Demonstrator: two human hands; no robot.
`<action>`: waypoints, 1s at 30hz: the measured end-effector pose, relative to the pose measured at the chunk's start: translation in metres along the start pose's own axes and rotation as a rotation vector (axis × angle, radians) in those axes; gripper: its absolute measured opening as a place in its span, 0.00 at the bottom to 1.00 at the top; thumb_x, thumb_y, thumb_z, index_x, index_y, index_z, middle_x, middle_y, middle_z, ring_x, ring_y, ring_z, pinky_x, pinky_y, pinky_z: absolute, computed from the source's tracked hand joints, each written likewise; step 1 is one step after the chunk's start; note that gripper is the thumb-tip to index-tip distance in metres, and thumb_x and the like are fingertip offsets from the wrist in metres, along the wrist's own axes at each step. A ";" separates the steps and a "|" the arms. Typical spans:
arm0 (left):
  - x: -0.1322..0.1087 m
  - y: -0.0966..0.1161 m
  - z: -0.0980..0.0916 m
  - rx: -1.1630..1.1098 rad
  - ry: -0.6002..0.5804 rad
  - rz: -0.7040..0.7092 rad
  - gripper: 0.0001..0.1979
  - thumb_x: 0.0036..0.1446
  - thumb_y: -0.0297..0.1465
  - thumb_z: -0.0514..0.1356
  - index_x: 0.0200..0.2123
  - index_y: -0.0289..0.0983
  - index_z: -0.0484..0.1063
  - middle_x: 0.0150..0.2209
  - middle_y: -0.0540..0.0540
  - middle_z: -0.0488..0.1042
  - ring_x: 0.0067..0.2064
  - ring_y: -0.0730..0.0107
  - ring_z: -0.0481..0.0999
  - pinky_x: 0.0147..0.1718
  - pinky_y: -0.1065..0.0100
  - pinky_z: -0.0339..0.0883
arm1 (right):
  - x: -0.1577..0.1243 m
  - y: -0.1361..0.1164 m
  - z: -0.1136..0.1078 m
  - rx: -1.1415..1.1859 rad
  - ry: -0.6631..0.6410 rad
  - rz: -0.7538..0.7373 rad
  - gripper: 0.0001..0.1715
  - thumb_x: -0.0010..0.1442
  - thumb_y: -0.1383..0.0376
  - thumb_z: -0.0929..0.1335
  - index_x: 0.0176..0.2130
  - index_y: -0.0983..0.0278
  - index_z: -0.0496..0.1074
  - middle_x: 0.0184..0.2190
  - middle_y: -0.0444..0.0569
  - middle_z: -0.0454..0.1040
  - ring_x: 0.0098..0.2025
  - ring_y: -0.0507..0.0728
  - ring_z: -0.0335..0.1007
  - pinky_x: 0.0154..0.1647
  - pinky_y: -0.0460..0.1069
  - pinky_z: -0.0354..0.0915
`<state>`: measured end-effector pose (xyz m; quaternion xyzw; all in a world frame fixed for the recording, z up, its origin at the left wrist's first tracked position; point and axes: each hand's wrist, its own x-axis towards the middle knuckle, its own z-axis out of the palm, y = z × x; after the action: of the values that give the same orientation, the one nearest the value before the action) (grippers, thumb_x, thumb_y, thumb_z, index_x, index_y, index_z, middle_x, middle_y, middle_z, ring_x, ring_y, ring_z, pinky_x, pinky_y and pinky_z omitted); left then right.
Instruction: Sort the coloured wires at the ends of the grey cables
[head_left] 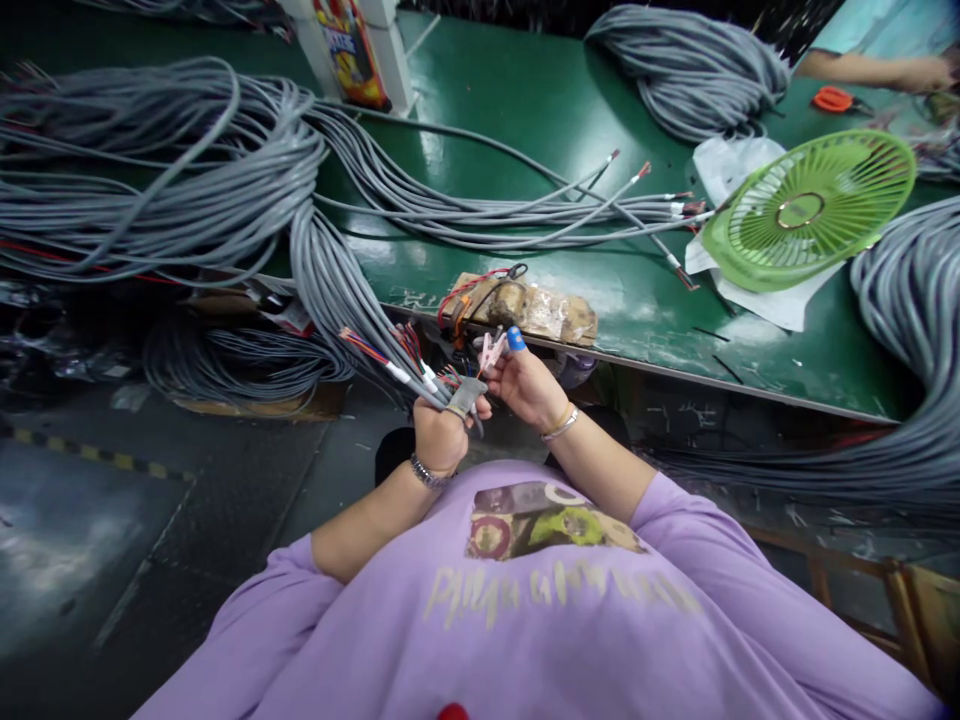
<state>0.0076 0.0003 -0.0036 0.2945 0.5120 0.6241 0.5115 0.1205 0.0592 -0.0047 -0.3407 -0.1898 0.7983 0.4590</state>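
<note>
My left hand (441, 437) is closed around the ends of a bundle of grey cables (337, 270) just off the table's front edge. Thin coloured wires (365, 346) fan out of the stripped ends, some with white sleeves. A flat grey piece (466, 396) lies over the thumb side of this hand; whether it is a finger cover or a tool, I cannot tell. Close beside it, my right hand (529, 388) has its fingers pinched on a small pale pink clip (491, 352). A blue cover (515, 338) wraps its thumb tip.
A taped brown block (555, 312) with red and black leads lies at the table's (480, 75) front edge. Behind it stretch more grey cables (517, 212). A green fan (810, 210) and cable coils (690, 70) are right; a person's arm (862, 70) reaches near orange-handled scissors (834, 99).
</note>
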 end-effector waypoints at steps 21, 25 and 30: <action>0.002 0.002 0.003 -0.060 -0.023 -0.165 0.13 0.41 0.37 0.68 0.22 0.35 0.70 0.15 0.50 0.72 0.15 0.74 0.71 0.11 0.77 0.50 | 0.008 0.006 0.006 0.183 0.042 0.056 0.19 0.61 0.50 0.69 0.31 0.63 0.72 0.26 0.43 0.74 0.25 0.50 0.65 0.26 0.45 0.64; 0.000 0.001 0.003 -0.028 -0.053 -0.196 0.15 0.42 0.39 0.69 0.23 0.33 0.71 0.15 0.49 0.71 0.15 0.73 0.71 0.12 0.76 0.50 | 0.012 0.010 0.002 0.169 0.009 0.082 0.20 0.62 0.49 0.68 0.30 0.63 0.72 0.24 0.43 0.72 0.25 0.50 0.64 0.27 0.45 0.64; -0.001 0.002 0.005 -0.054 -0.053 -0.217 0.17 0.41 0.41 0.69 0.23 0.34 0.71 0.15 0.49 0.71 0.16 0.73 0.71 0.12 0.76 0.50 | 0.017 0.014 -0.006 0.134 -0.033 0.035 0.21 0.60 0.48 0.68 0.29 0.62 0.71 0.24 0.43 0.71 0.24 0.50 0.62 0.26 0.45 0.64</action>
<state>0.0119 0.0013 0.0002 0.2398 0.5100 0.5708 0.5971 0.1103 0.0669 -0.0240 -0.2994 -0.1375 0.8226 0.4635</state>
